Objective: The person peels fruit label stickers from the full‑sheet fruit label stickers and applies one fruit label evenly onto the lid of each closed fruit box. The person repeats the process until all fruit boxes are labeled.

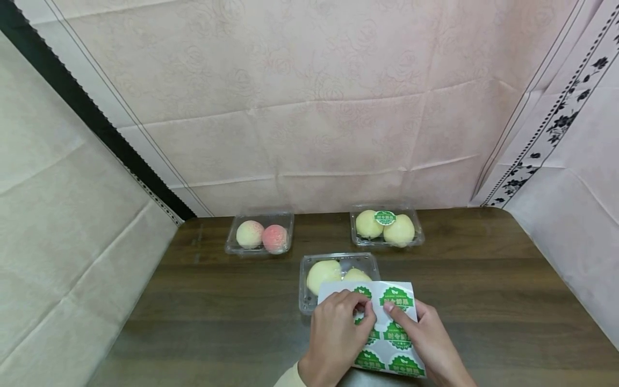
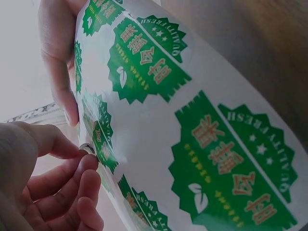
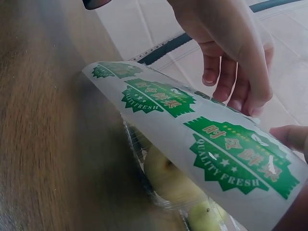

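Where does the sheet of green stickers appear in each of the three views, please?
Head: sticker sheet at bottom centre, held by both hands.
Left wrist: fills the frame's middle and right.
Right wrist: a curved band from upper left to lower right.
Shared landmark: the green sticker sheet itself, printed "Quality Fresh".

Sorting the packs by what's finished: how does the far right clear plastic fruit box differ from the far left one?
The far right clear plastic box carries a round green sticker on its lid; the far left clear plastic box shows none. The right box holds two pale yellow fruits; the left holds two pink-blushed ones. Both sit on the dark wooden table, two fruits each, away from both hands.
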{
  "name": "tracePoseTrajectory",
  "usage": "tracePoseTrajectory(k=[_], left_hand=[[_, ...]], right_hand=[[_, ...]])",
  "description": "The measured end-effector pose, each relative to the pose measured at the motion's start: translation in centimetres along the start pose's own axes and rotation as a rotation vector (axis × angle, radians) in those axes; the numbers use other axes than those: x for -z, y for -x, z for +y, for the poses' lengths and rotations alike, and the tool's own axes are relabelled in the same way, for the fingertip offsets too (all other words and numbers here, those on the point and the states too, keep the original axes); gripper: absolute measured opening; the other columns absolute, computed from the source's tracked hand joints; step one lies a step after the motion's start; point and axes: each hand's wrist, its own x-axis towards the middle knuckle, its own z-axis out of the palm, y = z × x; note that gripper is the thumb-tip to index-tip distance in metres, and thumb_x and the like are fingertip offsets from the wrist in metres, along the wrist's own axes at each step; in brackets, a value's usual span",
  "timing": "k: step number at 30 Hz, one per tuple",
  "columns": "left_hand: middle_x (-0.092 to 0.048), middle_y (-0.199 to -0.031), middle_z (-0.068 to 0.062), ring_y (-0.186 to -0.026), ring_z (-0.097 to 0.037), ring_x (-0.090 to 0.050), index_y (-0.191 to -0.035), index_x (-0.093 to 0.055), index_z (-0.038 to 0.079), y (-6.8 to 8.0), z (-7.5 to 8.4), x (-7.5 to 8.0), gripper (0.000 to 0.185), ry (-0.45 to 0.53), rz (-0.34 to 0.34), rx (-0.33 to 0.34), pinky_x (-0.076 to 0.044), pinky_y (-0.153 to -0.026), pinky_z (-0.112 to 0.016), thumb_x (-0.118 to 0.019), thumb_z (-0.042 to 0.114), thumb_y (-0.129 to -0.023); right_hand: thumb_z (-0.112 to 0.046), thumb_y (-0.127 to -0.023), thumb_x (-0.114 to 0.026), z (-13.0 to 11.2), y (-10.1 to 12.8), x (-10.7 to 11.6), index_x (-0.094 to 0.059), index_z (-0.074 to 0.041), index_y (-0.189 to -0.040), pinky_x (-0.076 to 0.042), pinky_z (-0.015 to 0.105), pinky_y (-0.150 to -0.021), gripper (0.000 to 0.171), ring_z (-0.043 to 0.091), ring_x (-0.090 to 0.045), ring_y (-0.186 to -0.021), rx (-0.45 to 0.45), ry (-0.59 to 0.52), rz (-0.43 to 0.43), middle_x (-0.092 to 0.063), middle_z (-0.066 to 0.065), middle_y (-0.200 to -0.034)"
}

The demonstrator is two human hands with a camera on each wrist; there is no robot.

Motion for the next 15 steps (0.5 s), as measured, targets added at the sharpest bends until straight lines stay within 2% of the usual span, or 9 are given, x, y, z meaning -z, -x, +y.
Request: tracePoseTrajectory(k=[7, 15], left_hand=[[-0.066, -0.071, 0.014, -0.065, 0.004, -0.056, -0.078, -0.076, 0.020, -0.03, -0.29, -0.02, 0.010, 0.030, -0.002, 0.009, -0.046, -0.060, -0.013, -0.083, 0.014, -0.082], [-0.065, -0.070, 0.017, -0.062, 0.005, -0.053, -0.077, -0.077, 0.022, 0.02, -0.70, -0.05, 0.009, 0.068, 0.014, 0.052, -0.038, -0.055, -0.011, -0.082, 0.016, -0.081]], right_hand=[[-0.035, -0.105, -0.066, 0.06, -0.02, 0.08, -0.062, 0.005, -0.133, -0.064, 0.042, -0.073, 0.049, 0.030, -0.078, -0.089, -0.014, 0.010, 0.013, -0.078, 0.015, -0.105], [-0.033, -0.106, -0.066, 0.03, 0.00, 0.12, -0.063, 0.006, -0.131, -0.064, 0.043, -0.072, 0.046, 0.030, -0.078, -0.085, 0.010, -0.006, 0.028, -0.078, 0.015, -0.102]])
